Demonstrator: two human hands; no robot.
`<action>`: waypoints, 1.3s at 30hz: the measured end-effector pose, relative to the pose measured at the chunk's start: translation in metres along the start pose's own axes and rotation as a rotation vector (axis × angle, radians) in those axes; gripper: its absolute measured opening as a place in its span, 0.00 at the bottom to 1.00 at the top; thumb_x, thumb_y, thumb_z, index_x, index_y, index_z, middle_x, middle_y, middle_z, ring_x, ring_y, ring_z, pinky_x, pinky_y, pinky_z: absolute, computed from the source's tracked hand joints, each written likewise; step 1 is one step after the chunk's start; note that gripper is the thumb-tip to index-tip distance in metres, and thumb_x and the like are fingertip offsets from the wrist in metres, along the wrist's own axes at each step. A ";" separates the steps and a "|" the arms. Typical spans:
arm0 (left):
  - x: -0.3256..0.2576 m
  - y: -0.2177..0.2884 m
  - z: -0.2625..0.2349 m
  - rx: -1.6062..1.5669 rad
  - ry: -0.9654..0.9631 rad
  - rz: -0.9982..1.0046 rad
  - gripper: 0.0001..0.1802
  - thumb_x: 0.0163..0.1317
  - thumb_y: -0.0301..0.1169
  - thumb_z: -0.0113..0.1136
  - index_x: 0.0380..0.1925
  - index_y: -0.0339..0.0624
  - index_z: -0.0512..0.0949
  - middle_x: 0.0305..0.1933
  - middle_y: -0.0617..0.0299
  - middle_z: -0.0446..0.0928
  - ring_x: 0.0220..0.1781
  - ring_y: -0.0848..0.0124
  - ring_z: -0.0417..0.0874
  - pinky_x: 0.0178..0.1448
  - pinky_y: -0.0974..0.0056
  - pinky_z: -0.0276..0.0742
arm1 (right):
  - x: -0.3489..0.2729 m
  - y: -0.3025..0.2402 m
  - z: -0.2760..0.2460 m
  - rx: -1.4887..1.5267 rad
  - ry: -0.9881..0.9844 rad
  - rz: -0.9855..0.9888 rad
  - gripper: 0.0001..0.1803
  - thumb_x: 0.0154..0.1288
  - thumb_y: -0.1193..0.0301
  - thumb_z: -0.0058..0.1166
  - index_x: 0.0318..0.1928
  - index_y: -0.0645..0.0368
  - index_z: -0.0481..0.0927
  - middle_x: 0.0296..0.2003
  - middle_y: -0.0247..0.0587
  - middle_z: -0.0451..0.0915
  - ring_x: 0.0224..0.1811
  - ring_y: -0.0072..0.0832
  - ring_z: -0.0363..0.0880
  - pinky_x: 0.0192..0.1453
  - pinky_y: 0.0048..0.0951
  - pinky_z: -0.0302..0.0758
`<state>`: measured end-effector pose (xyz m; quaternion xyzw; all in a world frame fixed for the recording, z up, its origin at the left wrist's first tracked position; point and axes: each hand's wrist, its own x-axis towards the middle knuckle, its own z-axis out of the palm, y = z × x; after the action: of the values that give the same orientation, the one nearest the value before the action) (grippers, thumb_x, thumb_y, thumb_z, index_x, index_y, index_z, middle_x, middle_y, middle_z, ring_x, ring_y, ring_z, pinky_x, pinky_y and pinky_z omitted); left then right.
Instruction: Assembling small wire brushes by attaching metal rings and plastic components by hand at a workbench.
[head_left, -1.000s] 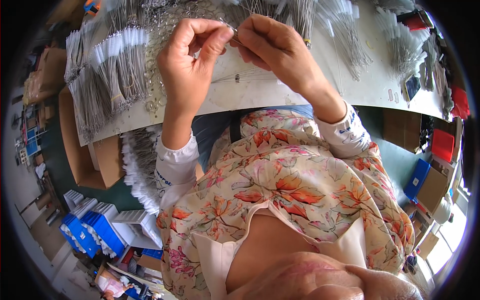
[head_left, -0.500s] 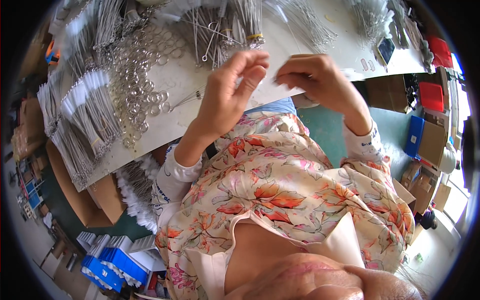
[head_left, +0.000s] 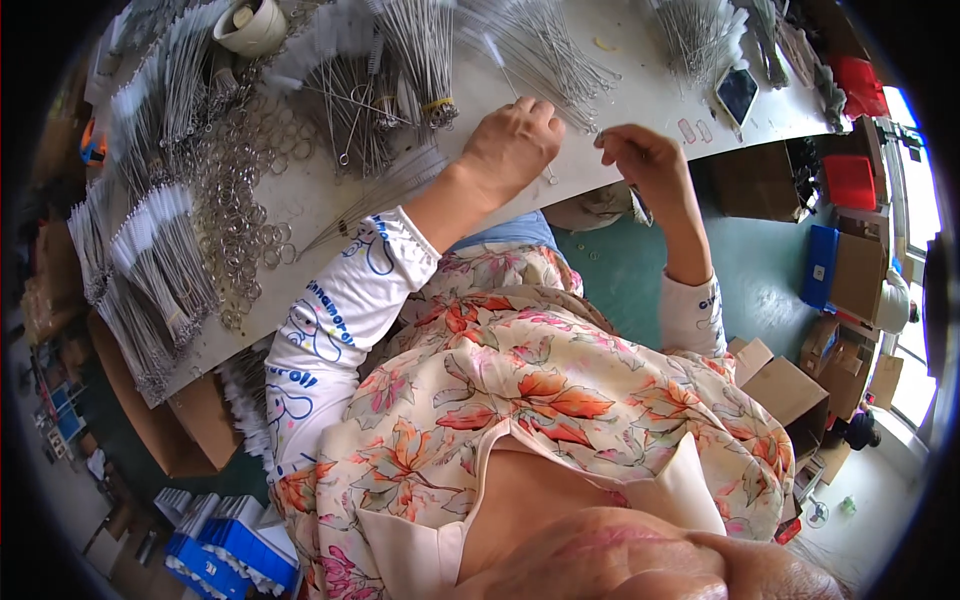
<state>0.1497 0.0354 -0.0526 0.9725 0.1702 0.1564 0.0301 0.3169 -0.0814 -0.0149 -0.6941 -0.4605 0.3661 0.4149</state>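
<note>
My left hand (head_left: pixel 515 145) is over the near part of the table, knuckles up and fingers curled closed on the thin wire of a small brush. The white bristle end of this wire brush (head_left: pixel 493 50) points away from me, and its looped end shows below the fingers. My right hand (head_left: pixel 645 160) is raised just past the table edge, thumb and fingers pinched together. A tiny shiny bit shows at those fingertips, and something dark and narrow sticks out below the palm; I cannot make out either. Loose wire brushes (head_left: pixel 560 60) lie beyond my hands.
To the left spread many metal rings (head_left: pixel 245 215) beside bundles of wire brushes (head_left: pixel 160 255). A bundle with a yellow band (head_left: pixel 437 105) lies ahead, and a pale cup (head_left: pixel 250 28) stands behind. A dark diamond-shaped object (head_left: pixel 737 95) lies right. Below left is a cardboard box (head_left: pixel 170 430).
My left hand has turned knuckles up, stretched forward and closed on a brush wire. My right hand stays raised, its fingers now pinched. The view has shifted slightly.
</note>
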 end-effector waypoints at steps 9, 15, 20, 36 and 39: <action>-0.004 0.035 -0.099 -1.062 0.733 -0.077 0.06 0.58 0.23 0.59 0.35 0.36 0.74 0.28 0.61 0.78 0.22 0.76 0.78 0.27 0.74 0.75 | 0.016 -0.071 0.005 0.731 0.049 -0.488 0.11 0.67 0.69 0.48 0.37 0.65 0.77 0.30 0.40 0.81 0.31 0.22 0.79 0.36 0.22 0.75; -0.018 0.039 -0.095 -1.377 0.578 -0.342 0.05 0.61 0.25 0.56 0.34 0.34 0.73 0.23 0.63 0.78 0.21 0.81 0.77 0.24 0.76 0.74 | 0.023 -0.087 0.042 0.784 -0.141 -0.465 0.09 0.68 0.70 0.45 0.40 0.63 0.75 0.32 0.40 0.79 0.37 0.27 0.79 0.47 0.27 0.75; -0.031 0.033 -0.093 -1.251 0.701 -0.354 0.06 0.59 0.23 0.58 0.34 0.34 0.72 0.27 0.62 0.78 0.22 0.80 0.79 0.26 0.76 0.76 | 0.022 -0.104 0.066 0.812 -0.263 -0.385 0.11 0.67 0.68 0.48 0.37 0.63 0.78 0.31 0.41 0.81 0.31 0.19 0.79 0.23 0.17 0.73; -0.127 0.007 -0.113 -0.517 0.802 -0.108 0.17 0.42 0.28 0.70 0.34 0.36 0.79 0.31 0.60 0.77 0.27 0.68 0.77 0.27 0.69 0.73 | 0.002 -0.119 0.088 0.208 -0.883 -0.089 0.08 0.65 0.71 0.51 0.34 0.65 0.77 0.24 0.30 0.76 0.26 0.13 0.70 0.27 0.16 0.65; -0.145 0.009 -0.113 -0.446 0.743 -0.026 0.16 0.44 0.31 0.70 0.34 0.37 0.79 0.28 0.61 0.77 0.23 0.72 0.75 0.23 0.71 0.71 | 0.005 -0.112 0.097 0.167 -1.035 -0.035 0.04 0.62 0.76 0.52 0.34 0.65 0.78 0.25 0.33 0.78 0.25 0.16 0.73 0.29 0.19 0.69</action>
<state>-0.0128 -0.0219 0.0128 0.8175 0.1438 0.5284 0.1781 0.1946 -0.0274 0.0495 -0.3792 -0.5859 0.6897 0.1928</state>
